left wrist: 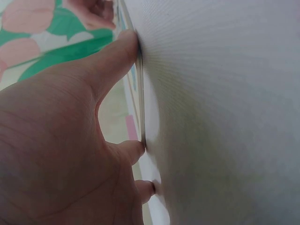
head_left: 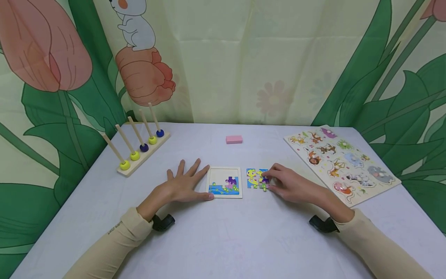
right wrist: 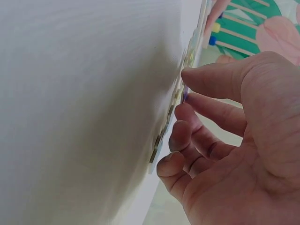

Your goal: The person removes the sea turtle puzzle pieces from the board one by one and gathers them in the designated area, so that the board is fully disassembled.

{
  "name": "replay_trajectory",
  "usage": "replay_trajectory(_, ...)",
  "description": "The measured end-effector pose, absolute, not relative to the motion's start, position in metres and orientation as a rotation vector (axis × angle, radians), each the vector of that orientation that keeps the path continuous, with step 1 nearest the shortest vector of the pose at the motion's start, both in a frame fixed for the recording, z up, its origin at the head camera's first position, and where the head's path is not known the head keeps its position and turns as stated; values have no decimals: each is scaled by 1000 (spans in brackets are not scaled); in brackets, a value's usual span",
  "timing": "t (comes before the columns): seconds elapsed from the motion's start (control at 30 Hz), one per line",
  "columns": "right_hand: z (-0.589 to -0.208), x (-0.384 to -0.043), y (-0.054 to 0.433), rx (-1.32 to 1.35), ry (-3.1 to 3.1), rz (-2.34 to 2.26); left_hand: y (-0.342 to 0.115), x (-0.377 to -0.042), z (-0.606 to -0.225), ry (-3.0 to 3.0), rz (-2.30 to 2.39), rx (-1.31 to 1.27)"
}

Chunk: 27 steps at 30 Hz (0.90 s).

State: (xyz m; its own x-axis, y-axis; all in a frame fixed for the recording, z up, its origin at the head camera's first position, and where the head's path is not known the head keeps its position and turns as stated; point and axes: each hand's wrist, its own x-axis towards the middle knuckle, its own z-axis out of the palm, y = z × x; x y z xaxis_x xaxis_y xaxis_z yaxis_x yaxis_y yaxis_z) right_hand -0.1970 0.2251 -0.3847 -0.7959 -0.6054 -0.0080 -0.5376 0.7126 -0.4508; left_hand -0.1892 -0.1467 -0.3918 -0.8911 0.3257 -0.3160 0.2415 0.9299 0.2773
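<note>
A small framed jigsaw tray (head_left: 224, 169) lies at the table's middle, with blue, purple and green pieces joined along its bottom and right side. My left hand (head_left: 186, 184) spreads its fingers beside it, thumb at the lower left corner and index fingertip at the upper left. In the left wrist view the thumb (left wrist: 117, 51) touches the tray's edge. Right of the tray lie loose jigsaw pieces (head_left: 251, 179) with a yellow figure on blue. My right hand (head_left: 290, 182) is over their right side, pinching a purple jigsaw piece (right wrist: 184, 95) between thumb and fingers, largely hidden by them.
A pink block (head_left: 234, 139) lies behind the tray. At the back left stands a wooden peg stand (head_left: 145, 155) with yellow and dark blue beads. An animal puzzle board (head_left: 339, 161) slants across the right side. A printed curtain (head_left: 223, 77) hangs behind the white table (head_left: 223, 240).
</note>
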Motion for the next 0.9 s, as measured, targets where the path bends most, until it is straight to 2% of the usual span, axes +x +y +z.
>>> replay_trajectory(0.9,-386,-197,230,-896,2742,-649,-147,-189,-393,2719,344,406)
